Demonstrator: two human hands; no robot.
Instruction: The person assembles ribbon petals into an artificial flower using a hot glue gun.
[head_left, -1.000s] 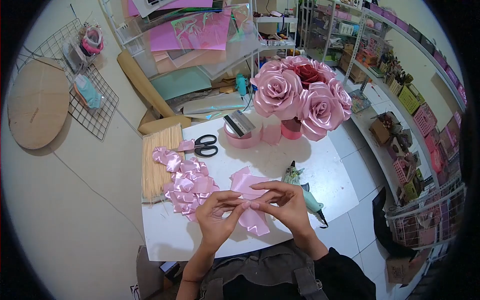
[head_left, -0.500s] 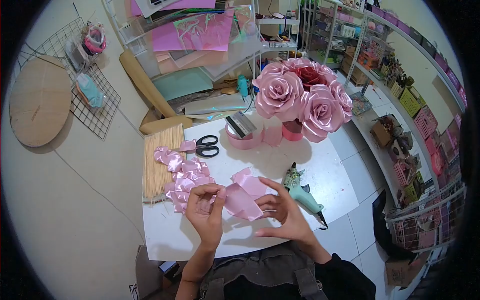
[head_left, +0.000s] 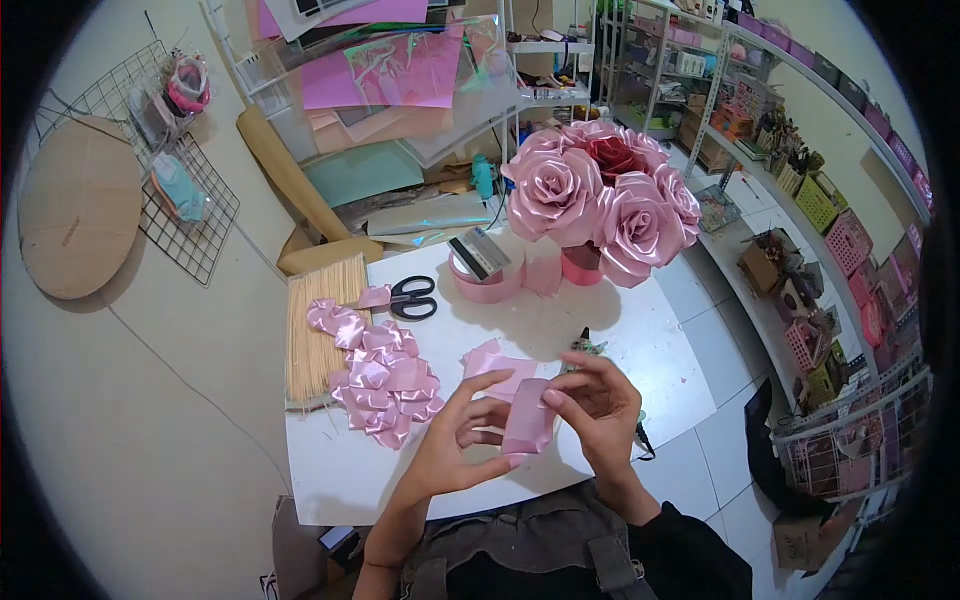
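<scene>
A short strip of pink ribbon (head_left: 527, 418) is pinched at its upper right corner between the thumb and finger of my right hand (head_left: 600, 408). My left hand (head_left: 462, 437) is at the strip's left side, thumb and fingers apart, its thumb tip near the lower edge. Behind the strip, more pink ribbon pieces (head_left: 492, 362) lie on the white table (head_left: 660, 350). A heap of folded pink ribbon petals (head_left: 385, 372) sits left of my hands. The glue gun (head_left: 588, 347) is mostly hidden behind my right hand.
Thin wooden sticks (head_left: 312, 350) lie at the table's left, beside black-handled scissors (head_left: 412, 298). Ribbon rolls (head_left: 487, 285) stand at the back, near a bouquet of large pink roses (head_left: 640, 220) with one red rose. Shelves (head_left: 745, 235) line the right side.
The strip has moved right and turned more upright. My left hand has let go of it and opened, while my right hand has closed on its corner.
</scene>
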